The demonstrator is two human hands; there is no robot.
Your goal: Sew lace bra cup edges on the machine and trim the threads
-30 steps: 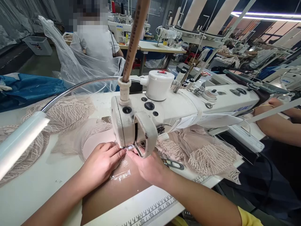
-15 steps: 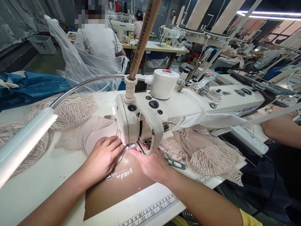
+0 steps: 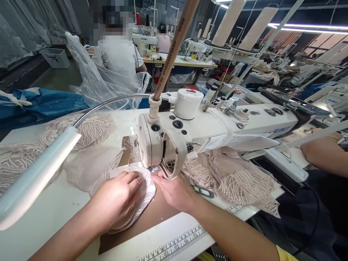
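Observation:
A pale lace-edged bra cup (image 3: 145, 194) lies on the brown plate (image 3: 160, 214) in front of the sewing machine (image 3: 152, 141). My left hand (image 3: 119, 192) presses on the cup, its fingers bent and close together around the fabric. Sheer lace fabric (image 3: 92, 168) joined to the cup trails to the left. Close to the presser foot (image 3: 154, 168), my right hand (image 3: 175, 190) pinches at the cup's edge with thumb and forefinger; its other fingers are partly hidden behind the machine's guard (image 3: 178, 159).
A tubular lamp (image 3: 40, 177) on a bent metal neck reaches over the left side. More lace pieces (image 3: 244, 185) lie right of the needle. A printed ruler (image 3: 176, 246) runs along the front edge. Another person's arm (image 3: 322, 148) is at far right; a person in white (image 3: 116, 54) sits behind.
My left hand has drawn the cup toward me and turned it, so its lace border now lies over the brown plate. My right hand stays by the presser foot. The view has shifted slightly.

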